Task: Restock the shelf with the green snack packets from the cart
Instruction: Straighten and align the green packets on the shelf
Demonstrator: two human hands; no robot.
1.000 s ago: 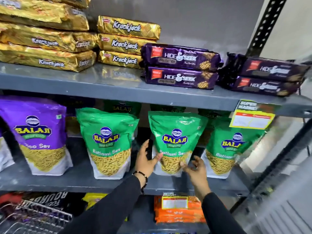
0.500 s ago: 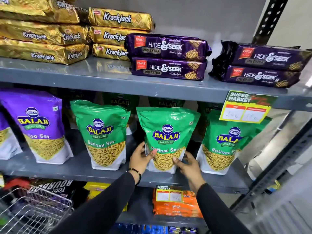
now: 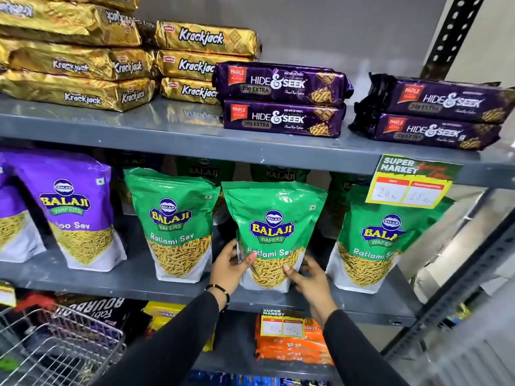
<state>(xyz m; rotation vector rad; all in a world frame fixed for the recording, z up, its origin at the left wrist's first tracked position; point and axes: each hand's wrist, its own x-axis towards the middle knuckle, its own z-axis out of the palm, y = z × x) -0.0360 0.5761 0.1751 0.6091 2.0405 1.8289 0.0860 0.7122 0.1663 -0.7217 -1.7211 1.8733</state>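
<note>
A green Balaji Ratlami Sev packet (image 3: 274, 232) stands upright on the grey middle shelf (image 3: 133, 282) between two matching packets, its lower corners gripped by the left hand (image 3: 230, 270) and right hand (image 3: 309, 280); a wire cart (image 3: 55, 346) sits lower left.

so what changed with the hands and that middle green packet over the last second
Both hands slid down the middle green packet: the left hand now cups its lower left edge, and the right hand presses its lower right corner, squaring it upright on the middle shelf. Neither hand has let go. The neighbouring green packets, the purple packet and the cart look unchanged; the rest of the shift looks like camera motion.
</note>
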